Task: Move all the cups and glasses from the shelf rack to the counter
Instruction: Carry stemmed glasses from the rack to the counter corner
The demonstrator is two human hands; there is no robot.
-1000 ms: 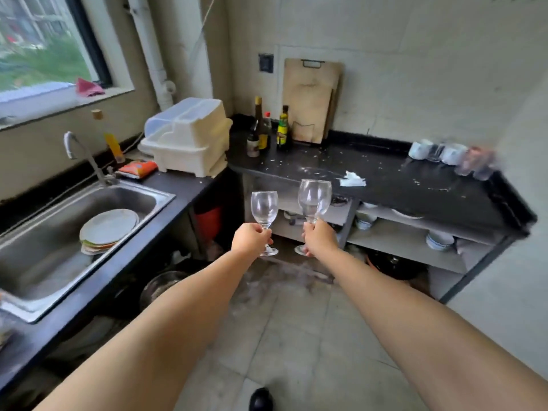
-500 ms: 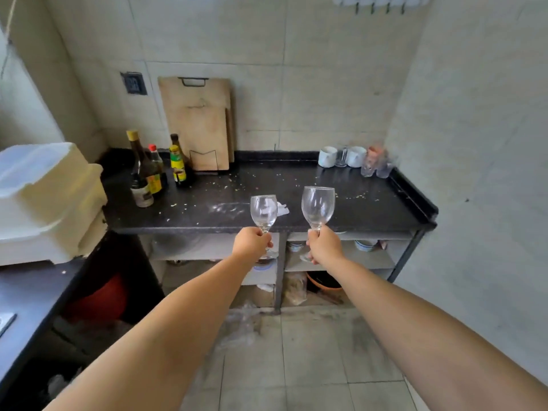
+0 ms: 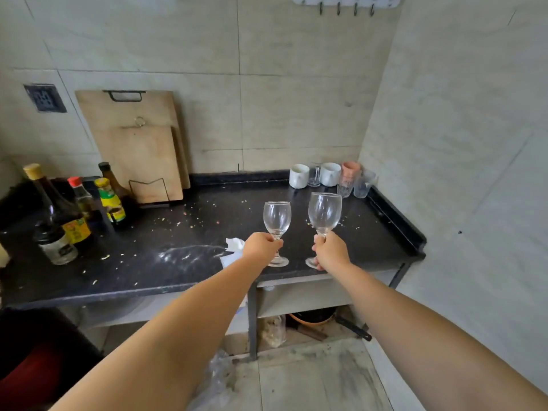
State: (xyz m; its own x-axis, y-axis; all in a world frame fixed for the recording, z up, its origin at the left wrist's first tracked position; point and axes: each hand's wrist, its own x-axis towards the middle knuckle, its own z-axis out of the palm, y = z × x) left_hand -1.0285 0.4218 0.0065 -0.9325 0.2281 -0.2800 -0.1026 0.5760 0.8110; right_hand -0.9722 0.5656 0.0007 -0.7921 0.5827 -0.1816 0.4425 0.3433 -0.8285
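Observation:
My left hand (image 3: 261, 247) grips the stem of a small clear wine glass (image 3: 277, 217), held upright over the front of the black counter (image 3: 166, 250). My right hand (image 3: 331, 251) grips the stem of a larger wine glass (image 3: 324, 211), also upright, just to the right of the first. Both glass feet hang close above the counter's front edge; I cannot tell if they touch it. At the counter's back right corner stand two white mugs (image 3: 299, 175), a pink cup (image 3: 351, 170) and several clear tumblers (image 3: 362, 185).
Sauce bottles (image 3: 59, 215) crowd the counter's left side. Two wooden cutting boards (image 3: 139, 143) lean on the back wall. A crumpled white tissue (image 3: 234, 246) lies beside my left hand, crumbs are scattered about. Under the counter are shelves and a pan (image 3: 314, 318). A wall stands close on the right.
I have come closer to the counter and turned right; the sink and dish box have left the view. Both glasses have moved forward, from in front of the counter to over its front part.

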